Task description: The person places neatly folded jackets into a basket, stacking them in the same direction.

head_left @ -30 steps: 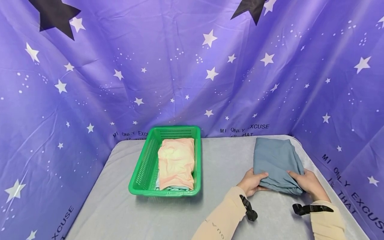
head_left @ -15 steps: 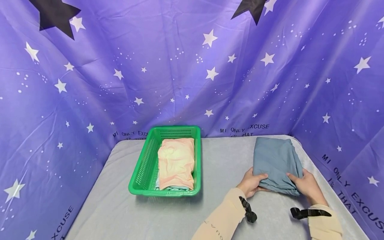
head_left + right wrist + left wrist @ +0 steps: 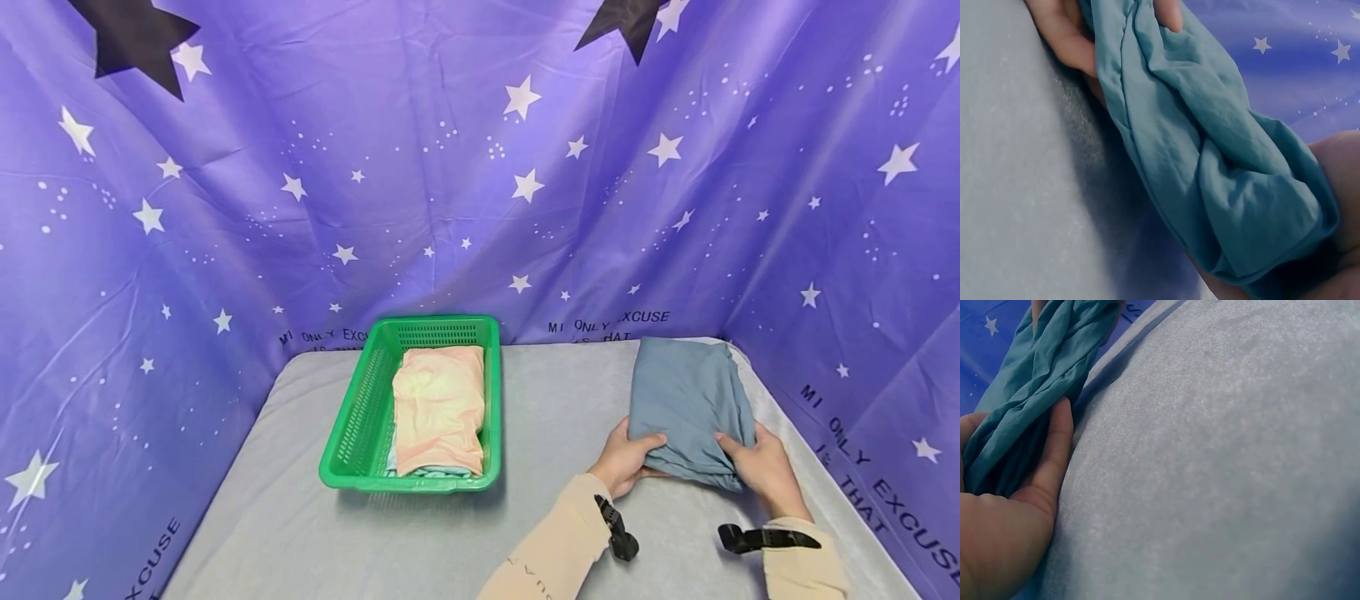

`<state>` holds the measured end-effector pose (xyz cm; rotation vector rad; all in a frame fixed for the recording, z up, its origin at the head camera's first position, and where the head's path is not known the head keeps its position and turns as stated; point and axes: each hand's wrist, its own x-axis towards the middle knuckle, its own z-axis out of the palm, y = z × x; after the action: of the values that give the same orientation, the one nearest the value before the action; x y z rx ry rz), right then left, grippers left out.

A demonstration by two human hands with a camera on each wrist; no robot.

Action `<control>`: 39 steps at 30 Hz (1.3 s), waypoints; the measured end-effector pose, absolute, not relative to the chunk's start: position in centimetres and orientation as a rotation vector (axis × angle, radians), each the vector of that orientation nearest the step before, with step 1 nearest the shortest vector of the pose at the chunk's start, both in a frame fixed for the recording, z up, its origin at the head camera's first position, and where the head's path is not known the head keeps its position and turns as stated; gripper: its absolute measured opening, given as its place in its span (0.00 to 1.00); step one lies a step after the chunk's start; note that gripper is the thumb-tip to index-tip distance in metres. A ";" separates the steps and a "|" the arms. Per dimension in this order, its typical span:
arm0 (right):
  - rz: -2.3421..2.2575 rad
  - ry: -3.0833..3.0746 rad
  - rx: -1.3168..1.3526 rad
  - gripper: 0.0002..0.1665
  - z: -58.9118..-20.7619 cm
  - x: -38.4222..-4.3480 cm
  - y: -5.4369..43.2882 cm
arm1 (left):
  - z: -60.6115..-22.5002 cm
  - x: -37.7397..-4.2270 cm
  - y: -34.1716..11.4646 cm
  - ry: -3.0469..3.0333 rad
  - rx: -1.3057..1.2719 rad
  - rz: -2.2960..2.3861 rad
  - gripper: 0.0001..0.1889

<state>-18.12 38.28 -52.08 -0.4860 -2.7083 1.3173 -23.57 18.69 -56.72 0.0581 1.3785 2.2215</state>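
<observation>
A folded blue-grey piece of clothing point(image 3: 686, 400) is held between both hands at the right of the table in the head view. My left hand point(image 3: 627, 457) grips its near left corner, thumb on top and fingers underneath. On the near right side my right hand point(image 3: 767, 467) grips it the same way, thumb over the cloth. The left wrist view shows the layered folds of the clothing point(image 3: 1041, 381) between the thumb and fingers of my left hand point(image 3: 1016, 525). Loose folds of the clothing point(image 3: 1210, 162) bulge toward my right hand point(image 3: 1341, 181) in the right wrist view.
A green plastic basket point(image 3: 352, 481) stands left of centre on the grey cloth-covered table point(image 3: 555, 417). In it lies a folded pale pink garment point(image 3: 438, 408) on top of light teal cloth point(image 3: 435, 472). A purple star-patterned curtain point(image 3: 420, 167) encloses the back and sides.
My right hand has shifted slightly left and toward me along the clothing's edge, its forearm moving left. The clothing's far edge sits a touch higher in view. My left hand keeps its hold.
</observation>
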 end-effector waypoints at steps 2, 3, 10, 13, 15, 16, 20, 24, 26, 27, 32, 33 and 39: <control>1.300 -2.702 -0.485 0.39 -52.0 -18.1 38.2 | -56.8 -23.5 18.6 1.369 0.062 2.228 0.23; 1.300 -2.699 -0.486 0.39 -52.0 -18.1 38.1 | -56.9 -23.6 18.6 1.365 0.067 2.231 0.23; 1.272 -2.669 -0.505 0.37 -51.9 -18.2 37.5 | -57.2 -23.7 18.3 1.358 0.089 2.269 0.22; 1.302 -2.651 -0.511 0.37 -51.6 -18.3 37.1 | -57.0 -23.6 18.2 1.374 0.065 2.291 0.21; 1.325 -2.634 -0.514 0.37 -51.3 -18.1 36.9 | -56.7 -23.5 18.1 1.402 0.056 2.293 0.20; 1.328 -2.630 -0.515 0.37 -51.2 -18.1 36.7 | -56.4 -23.4 18.0 1.418 0.057 2.294 0.20; 1.354 -2.606 -0.499 0.38 -50.3 -17.7 36.0 | -54.8 -23.0 17.0 1.491 0.079 2.282 0.20; 1.384 -2.569 -0.454 0.38 -49.3 -17.7 34.8 | -52.7 -22.7 15.1 1.558 0.099 2.278 0.22; 1.418 -2.530 -0.423 0.38 -48.7 -17.7 33.9 | -51.6 -22.6 14.1 1.595 0.098 2.285 0.22; 1.435 -2.507 -0.417 0.37 -48.4 -17.7 33.3 | -51.0 -22.5 13.5 1.617 0.098 2.289 0.22; 1.540 -2.440 -0.382 0.38 -46.7 -18.0 30.4 | -48.6 -22.4 10.6 1.743 0.124 2.305 0.24; 1.557 -2.434 -0.373 0.39 -46.3 -18.0 29.8 | -48.2 -22.4 9.9 1.769 0.142 2.303 0.24; 1.683 -2.400 -0.220 0.40 -44.4 -18.7 26.6 | -45.6 -22.1 5.7 1.903 0.209 2.285 0.26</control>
<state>-18.67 26.65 -44.45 -0.2205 -2.3996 1.6831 -22.13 5.69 -45.61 0.2088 1.9033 2.2846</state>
